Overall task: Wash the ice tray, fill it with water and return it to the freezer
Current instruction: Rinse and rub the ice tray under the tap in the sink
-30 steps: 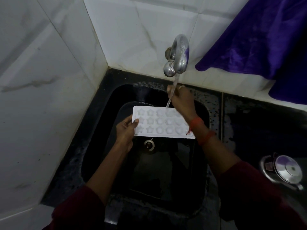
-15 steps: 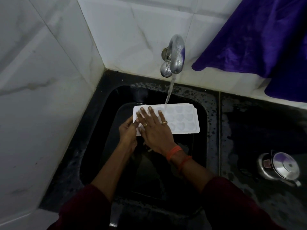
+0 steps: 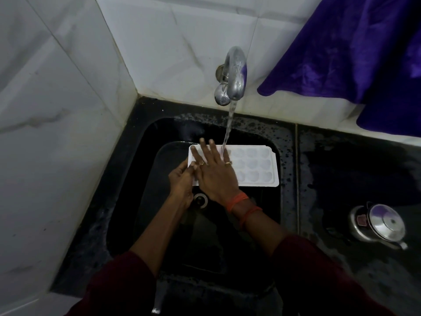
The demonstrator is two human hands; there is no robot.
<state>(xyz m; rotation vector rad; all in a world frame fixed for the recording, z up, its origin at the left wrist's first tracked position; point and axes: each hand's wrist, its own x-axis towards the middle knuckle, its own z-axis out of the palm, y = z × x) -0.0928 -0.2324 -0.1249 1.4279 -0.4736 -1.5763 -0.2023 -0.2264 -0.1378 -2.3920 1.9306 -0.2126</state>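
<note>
A white ice tray [image 3: 255, 165] with several rounded moulds is held level over the black sink [image 3: 282, 142]. Water runs from the steel tap [image 3: 234, 74] onto the tray near its middle. My left hand [image 3: 182, 181] grips the tray's left end, fingers curled round the edge. My right hand [image 3: 214, 172] lies flat on the tray's left half with fingers straight and spread, covering the moulds there. Rings and orange wrist threads show on the right hand.
White tiled walls meet in a corner behind and left of the sink. A purple cloth [image 3: 355, 49] hangs at the upper right. A steel kettle [image 3: 380, 226] stands on the wet black counter [image 3: 355, 169] to the right. The sink drain [image 3: 201, 199] shows below the hands.
My right hand came away from the tray's right end under the tap and now lies flat over its left half. The tray shifted slightly right. Water keeps running.
</note>
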